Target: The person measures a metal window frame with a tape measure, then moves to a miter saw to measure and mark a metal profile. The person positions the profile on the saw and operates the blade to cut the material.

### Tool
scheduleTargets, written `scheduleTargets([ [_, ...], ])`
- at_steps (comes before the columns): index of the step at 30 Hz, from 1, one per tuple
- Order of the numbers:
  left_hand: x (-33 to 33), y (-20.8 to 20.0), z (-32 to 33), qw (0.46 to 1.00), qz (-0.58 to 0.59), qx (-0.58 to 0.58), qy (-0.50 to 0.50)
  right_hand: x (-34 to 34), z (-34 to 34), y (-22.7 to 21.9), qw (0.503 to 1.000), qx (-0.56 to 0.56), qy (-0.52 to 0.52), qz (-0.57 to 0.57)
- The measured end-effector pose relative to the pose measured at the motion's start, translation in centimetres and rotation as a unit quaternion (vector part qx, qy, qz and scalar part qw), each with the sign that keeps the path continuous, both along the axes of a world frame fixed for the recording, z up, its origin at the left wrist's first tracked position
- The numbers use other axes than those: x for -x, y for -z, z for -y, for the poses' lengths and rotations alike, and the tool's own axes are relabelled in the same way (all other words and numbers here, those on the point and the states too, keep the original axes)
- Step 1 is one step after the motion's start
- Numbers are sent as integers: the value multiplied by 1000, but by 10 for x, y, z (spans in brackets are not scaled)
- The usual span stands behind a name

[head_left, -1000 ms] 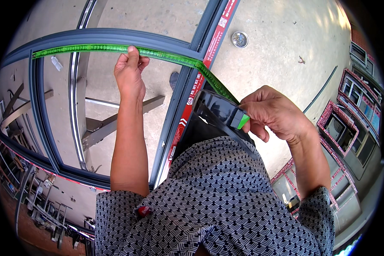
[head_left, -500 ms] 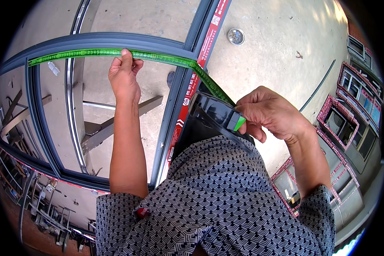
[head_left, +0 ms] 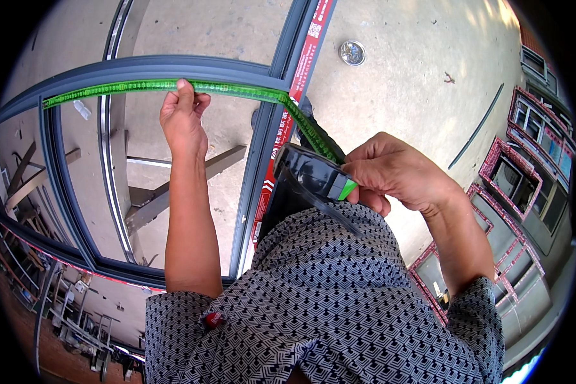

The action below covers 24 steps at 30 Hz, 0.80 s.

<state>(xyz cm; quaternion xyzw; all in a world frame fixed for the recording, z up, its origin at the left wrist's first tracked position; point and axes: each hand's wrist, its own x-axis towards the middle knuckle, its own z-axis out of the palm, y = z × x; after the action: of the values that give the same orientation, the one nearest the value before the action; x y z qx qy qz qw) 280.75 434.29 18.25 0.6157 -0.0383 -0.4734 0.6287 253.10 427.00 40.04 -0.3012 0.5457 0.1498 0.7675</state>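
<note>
A green tape measure blade (head_left: pixel 249 93) stretches along a crossbar of the dark grey window frame (head_left: pixel 192 66). Its far left end meets an upright of the frame. My left hand (head_left: pixel 184 121) pinches the blade near its middle, thumb on top. Past the frame's right bar the blade bends down toward me. There my right hand (head_left: pixel 397 169) is closed on the tape measure, by the black and green case (head_left: pixel 320 176), which hangs in front of my patterned shirt (head_left: pixel 339 269). Some of its fingers are hidden behind the case.
Red printed film (head_left: pixel 307 54) covers the frame's right edge. A metal beam (head_left: pixel 185 185) lies slanted below the frame. On the concrete floor stand a round tin of small parts (head_left: pixel 352 53) and a dark rod (head_left: pixel 477 125). Red-edged window frames (head_left: pixel 509 173) lean at right.
My right hand and the tape case have shifted slightly left and down. The view has tilted a little; my left hand still pinches the blade at about the same spot.
</note>
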Motion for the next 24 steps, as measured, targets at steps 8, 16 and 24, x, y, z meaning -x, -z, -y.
scheduleTargets([
  [8,0,0,0,1000,-3,4,1,7,-5,5,1000,1,20,13],
  [16,-1,2,-1,1000,-4,10,6,6,-11,7,1000,4,22,5],
  [24,-3,5,-3,1000,-8,-3,16,15,-16,12,1000,13,10,17],
])
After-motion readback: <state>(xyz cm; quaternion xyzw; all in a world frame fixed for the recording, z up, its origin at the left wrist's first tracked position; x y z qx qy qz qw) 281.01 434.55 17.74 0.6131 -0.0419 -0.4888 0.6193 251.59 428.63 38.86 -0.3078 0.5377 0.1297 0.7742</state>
